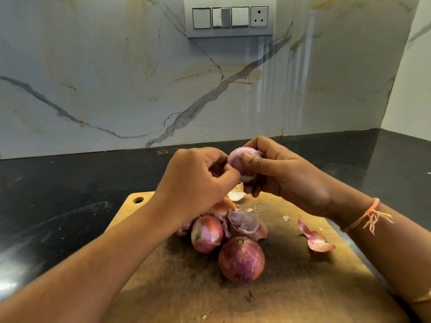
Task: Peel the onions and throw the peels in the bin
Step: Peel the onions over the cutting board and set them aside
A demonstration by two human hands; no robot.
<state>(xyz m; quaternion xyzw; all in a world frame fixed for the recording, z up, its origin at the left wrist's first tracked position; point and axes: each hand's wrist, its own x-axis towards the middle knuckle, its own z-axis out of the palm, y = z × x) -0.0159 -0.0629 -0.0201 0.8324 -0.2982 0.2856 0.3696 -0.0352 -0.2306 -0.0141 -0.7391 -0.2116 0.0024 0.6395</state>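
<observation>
Your right hand (279, 173) grips a half-peeled onion (242, 163) while your left hand (198, 180) pinches its skin. Two unpeeled onions (241, 259) wait on the board (303, 287); loose peels (314, 238) lie unbinned.

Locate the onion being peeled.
Head view, centre: the half-peeled onion is held up above the far end of the cutting board, gripped by the right hand on its right while the left hand pinches at its left side.

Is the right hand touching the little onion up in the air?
Touching. The head view shows the right hand gripping the held onion, its thumb pressed across the onion's front.
</observation>
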